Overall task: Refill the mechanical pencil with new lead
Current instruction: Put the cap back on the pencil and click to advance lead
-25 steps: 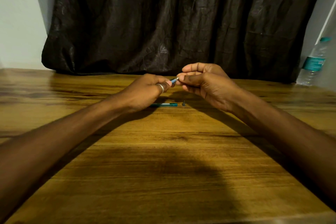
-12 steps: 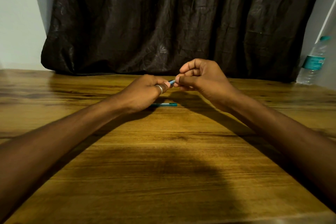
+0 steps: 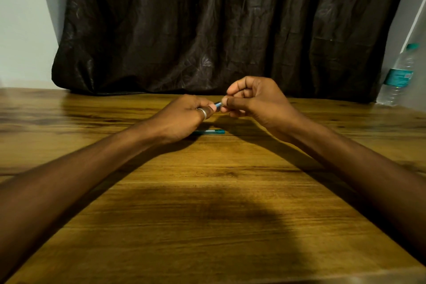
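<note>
My left hand (image 3: 184, 117), with a ring on one finger, is closed around a blue mechanical pencil (image 3: 218, 105); only the pencil's short end sticks out past the fingers. My right hand (image 3: 255, 99) pinches at that exposed end with thumb and forefinger, the other fingers curled in. Whether it holds a lead or a small part is hidden. A teal lead case (image 3: 211, 131) lies flat on the wooden table (image 3: 207, 191) just under and behind my left hand, partly covered by it.
A dark curtain (image 3: 219, 25) hangs along the table's far edge. A clear water bottle (image 3: 397, 76) with a teal label stands at the far right. My forearms cast shadows across the table's middle.
My right hand rose slightly and its fingers curled tighter at the pencil's end. A tiny dark piece seen on the table a second ago is no longer visible.
</note>
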Action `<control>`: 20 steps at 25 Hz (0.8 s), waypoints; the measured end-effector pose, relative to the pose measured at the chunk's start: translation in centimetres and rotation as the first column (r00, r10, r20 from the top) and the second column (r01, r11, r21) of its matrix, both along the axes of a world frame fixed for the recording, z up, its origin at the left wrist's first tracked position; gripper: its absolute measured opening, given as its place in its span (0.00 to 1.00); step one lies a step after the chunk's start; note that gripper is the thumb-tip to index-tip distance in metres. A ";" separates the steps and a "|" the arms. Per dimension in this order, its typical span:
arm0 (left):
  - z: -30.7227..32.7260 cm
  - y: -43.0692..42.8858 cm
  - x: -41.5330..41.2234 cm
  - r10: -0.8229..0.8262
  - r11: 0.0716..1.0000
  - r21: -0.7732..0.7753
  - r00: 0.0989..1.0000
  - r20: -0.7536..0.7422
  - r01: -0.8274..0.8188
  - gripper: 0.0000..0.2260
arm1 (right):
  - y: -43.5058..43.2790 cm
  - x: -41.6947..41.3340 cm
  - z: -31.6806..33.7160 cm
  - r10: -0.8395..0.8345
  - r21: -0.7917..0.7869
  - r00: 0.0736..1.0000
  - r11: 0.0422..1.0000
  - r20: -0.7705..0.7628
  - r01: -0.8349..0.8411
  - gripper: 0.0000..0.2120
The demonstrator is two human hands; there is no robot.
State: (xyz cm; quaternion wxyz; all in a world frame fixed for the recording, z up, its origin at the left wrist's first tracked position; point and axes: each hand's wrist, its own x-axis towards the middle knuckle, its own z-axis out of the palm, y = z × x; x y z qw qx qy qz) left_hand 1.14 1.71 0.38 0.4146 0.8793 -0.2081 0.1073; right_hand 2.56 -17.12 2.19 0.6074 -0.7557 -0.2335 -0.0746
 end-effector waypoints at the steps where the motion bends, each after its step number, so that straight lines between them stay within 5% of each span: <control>1: 0.0 0.0 0.0 0.002 1.000 -0.001 1.000 -0.003 -0.002 0.13 | 0.0 0.1 -0.1 0.000 -0.003 1.000 1.000 0.001 0.000 0.08; 20: -0.4 0.3 0.5 0.001 1.000 0.007 1.000 -0.010 -0.001 0.12 | -0.2 0.5 -0.1 0.014 0.005 1.000 1.000 -0.005 -0.014 0.10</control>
